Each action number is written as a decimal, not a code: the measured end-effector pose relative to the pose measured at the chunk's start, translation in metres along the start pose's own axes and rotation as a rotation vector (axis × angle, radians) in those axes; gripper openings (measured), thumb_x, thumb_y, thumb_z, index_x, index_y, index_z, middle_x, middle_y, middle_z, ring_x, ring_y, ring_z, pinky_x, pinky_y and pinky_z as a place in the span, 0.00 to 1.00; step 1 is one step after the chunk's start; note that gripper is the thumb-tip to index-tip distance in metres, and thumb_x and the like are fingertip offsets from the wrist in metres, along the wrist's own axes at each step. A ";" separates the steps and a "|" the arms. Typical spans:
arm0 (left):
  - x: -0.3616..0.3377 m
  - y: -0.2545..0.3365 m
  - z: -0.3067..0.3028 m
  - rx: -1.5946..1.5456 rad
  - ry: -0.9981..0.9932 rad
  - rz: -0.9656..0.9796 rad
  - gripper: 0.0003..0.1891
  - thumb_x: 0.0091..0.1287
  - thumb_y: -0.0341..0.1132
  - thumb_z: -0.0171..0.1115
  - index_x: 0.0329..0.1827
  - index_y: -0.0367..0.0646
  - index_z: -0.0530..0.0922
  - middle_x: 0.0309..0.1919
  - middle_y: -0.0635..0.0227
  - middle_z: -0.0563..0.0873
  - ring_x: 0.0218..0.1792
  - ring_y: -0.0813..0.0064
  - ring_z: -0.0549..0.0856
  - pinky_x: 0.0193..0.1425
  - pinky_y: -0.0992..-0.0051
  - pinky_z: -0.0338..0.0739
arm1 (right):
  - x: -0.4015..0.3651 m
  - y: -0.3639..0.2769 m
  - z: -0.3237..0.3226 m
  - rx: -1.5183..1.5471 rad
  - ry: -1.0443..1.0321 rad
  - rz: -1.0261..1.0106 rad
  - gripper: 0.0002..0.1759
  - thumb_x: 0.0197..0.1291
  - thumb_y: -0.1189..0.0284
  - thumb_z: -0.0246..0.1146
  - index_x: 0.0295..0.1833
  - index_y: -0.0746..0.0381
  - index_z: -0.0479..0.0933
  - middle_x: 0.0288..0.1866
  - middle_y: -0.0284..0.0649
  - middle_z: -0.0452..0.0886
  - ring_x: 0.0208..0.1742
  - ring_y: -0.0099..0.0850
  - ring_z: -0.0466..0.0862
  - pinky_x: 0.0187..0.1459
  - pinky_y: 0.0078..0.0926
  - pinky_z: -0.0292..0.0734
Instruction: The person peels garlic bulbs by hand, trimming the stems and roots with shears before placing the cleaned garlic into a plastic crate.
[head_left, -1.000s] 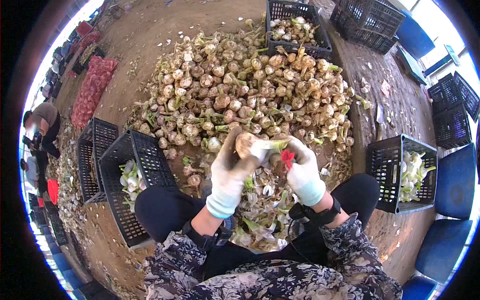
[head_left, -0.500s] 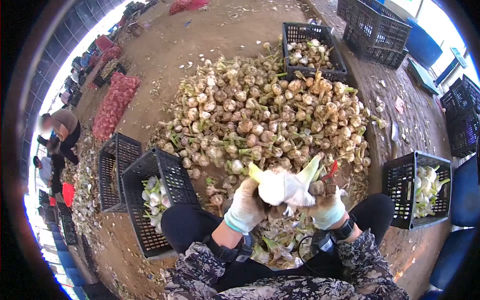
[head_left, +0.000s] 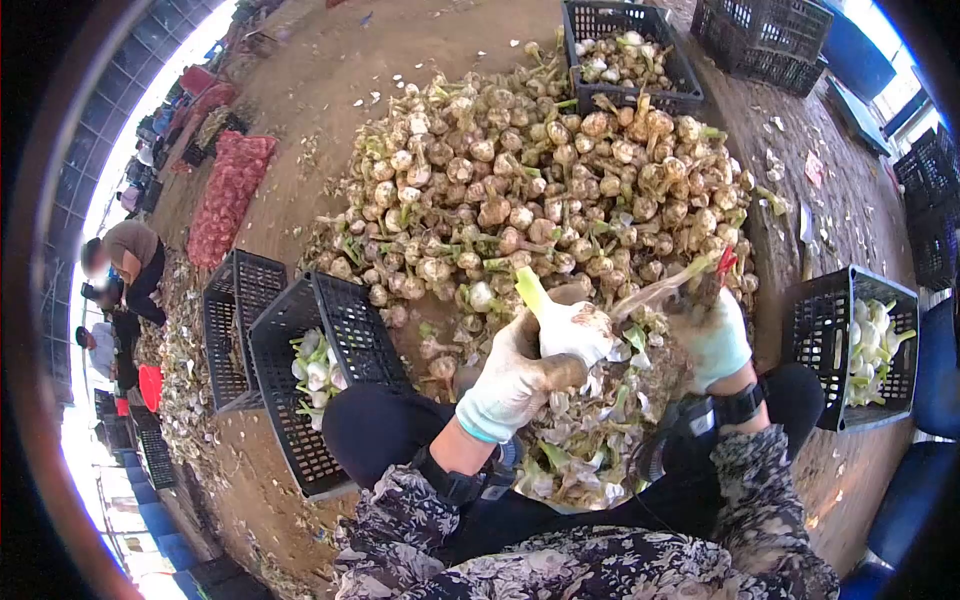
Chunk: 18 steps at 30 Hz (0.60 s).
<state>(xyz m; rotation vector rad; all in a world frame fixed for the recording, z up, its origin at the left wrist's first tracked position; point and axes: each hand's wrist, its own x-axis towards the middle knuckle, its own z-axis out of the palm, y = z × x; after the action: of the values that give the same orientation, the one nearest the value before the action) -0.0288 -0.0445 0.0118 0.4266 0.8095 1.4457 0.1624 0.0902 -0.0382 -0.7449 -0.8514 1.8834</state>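
Garlic bulb [head_left: 572, 330] held at the centre of the frame.
Left hand [head_left: 515, 380] clenches the garlic bulb below the heap [head_left: 540, 170]; right hand [head_left: 715, 338], right of centre, grips a red tool [head_left: 725, 262], fingers closed.

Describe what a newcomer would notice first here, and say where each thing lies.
A huge heap of unpeeled garlic fills the dirt floor in the centre. Just before it, the gloved left hand grips a clean white garlic bulb, while the right hand holds a red-handled tool off to the side. Black crates of cleaned bulbs stand at either side.
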 end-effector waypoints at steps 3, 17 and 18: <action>0.000 0.003 -0.002 0.082 0.017 0.013 0.40 0.42 0.21 0.71 0.62 0.36 0.63 0.48 0.64 0.78 0.49 0.72 0.78 0.56 0.72 0.71 | -0.001 -0.019 0.003 -1.303 -0.409 0.326 0.21 0.47 0.70 0.65 0.48 0.65 0.73 0.37 0.44 0.79 0.42 0.34 0.80 0.45 0.26 0.74; 0.008 -0.012 0.003 0.573 -0.006 -0.037 0.36 0.40 0.20 0.70 0.59 0.36 0.69 0.50 0.67 0.77 0.50 0.77 0.75 0.58 0.75 0.68 | -0.021 -0.029 0.041 -0.712 -0.396 0.351 0.17 0.58 0.68 0.60 0.48 0.69 0.75 0.37 0.35 0.81 0.36 0.17 0.76 0.39 0.20 0.73; 0.008 -0.014 0.003 0.562 -0.016 -0.031 0.36 0.41 0.21 0.70 0.59 0.37 0.69 0.50 0.67 0.77 0.50 0.78 0.75 0.58 0.76 0.69 | -0.022 -0.027 0.036 -0.636 -0.421 0.337 0.18 0.58 0.67 0.60 0.48 0.69 0.75 0.36 0.36 0.81 0.36 0.17 0.76 0.40 0.20 0.73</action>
<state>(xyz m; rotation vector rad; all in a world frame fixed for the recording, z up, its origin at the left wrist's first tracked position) -0.0177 -0.0375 0.0018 0.8434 1.2051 1.1683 0.1562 0.0710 0.0078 -0.9222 -1.7313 2.1170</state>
